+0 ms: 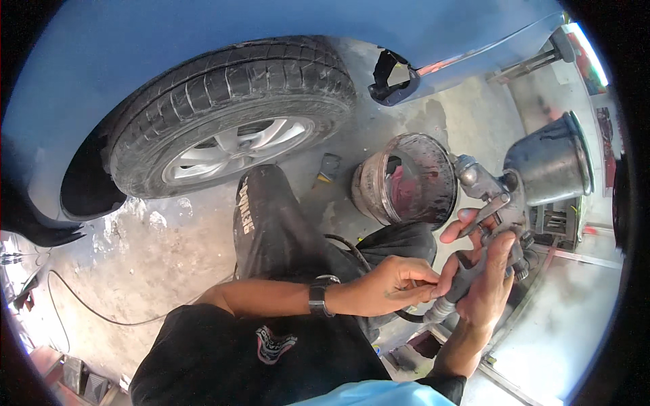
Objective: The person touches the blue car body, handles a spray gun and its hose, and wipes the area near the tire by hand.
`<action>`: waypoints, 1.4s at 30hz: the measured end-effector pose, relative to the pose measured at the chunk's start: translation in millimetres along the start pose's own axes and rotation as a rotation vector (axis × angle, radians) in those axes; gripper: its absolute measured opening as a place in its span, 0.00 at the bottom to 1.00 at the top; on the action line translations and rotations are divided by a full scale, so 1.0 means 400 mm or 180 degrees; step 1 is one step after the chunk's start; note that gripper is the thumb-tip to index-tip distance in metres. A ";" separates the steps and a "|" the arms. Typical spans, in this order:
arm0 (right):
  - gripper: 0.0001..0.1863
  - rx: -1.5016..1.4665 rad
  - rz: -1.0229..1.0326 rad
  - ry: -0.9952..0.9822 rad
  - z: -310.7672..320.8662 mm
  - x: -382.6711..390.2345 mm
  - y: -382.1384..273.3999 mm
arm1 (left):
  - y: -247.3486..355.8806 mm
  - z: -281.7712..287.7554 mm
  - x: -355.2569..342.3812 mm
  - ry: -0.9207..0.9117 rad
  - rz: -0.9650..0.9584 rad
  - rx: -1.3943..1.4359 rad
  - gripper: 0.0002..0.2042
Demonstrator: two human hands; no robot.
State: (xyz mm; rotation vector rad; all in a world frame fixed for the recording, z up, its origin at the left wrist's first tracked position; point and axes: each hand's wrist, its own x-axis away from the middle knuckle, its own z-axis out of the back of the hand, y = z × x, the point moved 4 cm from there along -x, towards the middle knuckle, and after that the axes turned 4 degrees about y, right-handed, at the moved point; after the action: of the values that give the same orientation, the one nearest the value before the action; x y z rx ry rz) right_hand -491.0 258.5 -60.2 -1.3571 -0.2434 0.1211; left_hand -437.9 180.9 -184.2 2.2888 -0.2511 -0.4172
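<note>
On the right side of the frame, the right hand (486, 281) holds a gray metal spray gun (518, 206). The hand is wrapped around the dark handle (462, 277), so the handle sits inside the grip. The thumb lies along the near side of the gun. Some fingers curl by the trigger (486, 215), but I cannot tell if they squeeze it. Most of the gun sticks out past the grip, toward the upper right. A big shiny cup (547, 162) is joined to it there. The cup is tipped over, and its wide end faces right.

Right of the middle, the left hand (382, 289) is close to the bottom of the handle. Its thumb and fingers are bent and bunched up. I cannot tell if they pinch anything. A black watch (317, 298) is on that wrist.

Left of the gun, a messy bucket (369, 189) stands on the floor (162, 250), with pink stains inside. At the upper left, a black tire (203, 95) with a silver wheel (237, 150) sits under a blue car (189, 27).
</note>
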 end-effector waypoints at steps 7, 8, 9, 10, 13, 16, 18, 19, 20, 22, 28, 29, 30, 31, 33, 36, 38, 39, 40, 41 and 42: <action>0.34 0.0438 0.0174 0.0283 -0.044 -0.025 -0.001 | -0.004 0.019 -0.005 0.0226 -0.0184 -0.0182 0.07; 0.34 0.0469 0.0222 0.0257 -0.043 -0.028 0.008 | -0.012 0.020 -0.005 0.0265 -0.0297 -0.0122 0.07; 0.34 0.0500 0.0270 0.0231 -0.043 -0.030 0.012 | -0.017 0.022 -0.005 0.0305 -0.0409 -0.0062 0.07; 0.33 0.0451 0.0214 0.0230 -0.045 -0.031 0.014 | -0.024 0.023 -0.005 0.0307 -0.0373 0.0069 0.07; 0.29 0.0264 -0.0037 0.0331 -0.049 -0.031 0.004 | -0.033 0.026 -0.006 0.0299 -0.0307 0.0268 0.07; 0.27 0.0338 -0.0068 0.0341 -0.052 -0.038 0.006 | -0.041 0.031 -0.009 0.0268 -0.0294 0.0220 0.08; 0.26 0.0529 -0.0110 0.0447 -0.061 -0.051 0.010 | -0.069 0.036 -0.010 0.0252 -0.0244 0.0376 0.10; 0.26 0.0621 -0.0127 0.0515 -0.062 -0.058 0.014 | -0.065 0.041 -0.009 0.0347 -0.0172 0.0237 0.11; 0.31 0.0997 -0.0037 0.0459 -0.057 -0.068 0.026 | -0.055 0.049 -0.004 0.0443 -0.0103 0.0099 0.12; 0.31 0.1068 -0.0012 0.0558 -0.056 -0.074 0.033 | -0.056 0.074 0.007 0.0632 -0.0035 0.0062 0.18; 0.32 0.0901 -0.0032 0.0640 -0.048 -0.062 0.030 | 0.017 0.237 -0.015 0.1429 -0.0327 -0.0785 0.16; 0.32 0.0872 -0.0012 0.0635 -0.046 -0.061 0.027 | 0.045 0.257 -0.034 0.1439 -0.0489 -0.0683 0.16; 0.32 0.0876 -0.0007 0.0648 -0.045 -0.059 0.023 | 0.078 0.266 -0.048 0.1531 -0.0601 -0.0752 0.16; 0.31 0.0876 0.0000 0.0663 -0.045 -0.056 0.019 | 0.096 0.282 -0.066 0.1546 -0.0622 -0.0828 0.17; 0.31 0.0875 0.0013 0.0647 -0.041 -0.054 0.021 | 0.129 0.312 -0.105 0.1614 -0.0672 -0.1003 0.18; 0.31 0.0908 0.0013 0.0606 -0.037 -0.048 0.030 | 0.174 0.348 -0.171 0.1774 -0.0945 -0.1230 0.20; 0.31 0.0891 -0.0022 0.0615 -0.028 -0.041 0.040 | 0.183 0.363 -0.223 0.1907 -0.1355 -0.1381 0.21; 0.31 0.0855 -0.0029 0.0619 -0.024 -0.038 0.045 | 0.187 0.367 -0.241 0.1926 -0.1409 -0.1494 0.22; 0.31 0.0824 -0.0037 0.0635 -0.017 -0.034 0.051 | 0.188 0.369 -0.259 0.1935 -0.1461 -0.1599 0.22; 0.31 0.0793 -0.0044 0.0647 -0.013 -0.032 0.054 | 0.189 0.370 -0.270 0.1946 -0.1516 -0.1705 0.23; 0.32 0.0807 -0.0086 0.0675 -0.010 -0.032 0.056 | 0.189 0.373 -0.278 0.1921 -0.1522 -0.1740 0.23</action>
State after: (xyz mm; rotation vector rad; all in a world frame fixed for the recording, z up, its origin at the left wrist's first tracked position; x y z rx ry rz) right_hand -501.5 256.6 -84.1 -1.1039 -0.0649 -0.0150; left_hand -600.3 63.7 -199.9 1.8030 0.6463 -0.0006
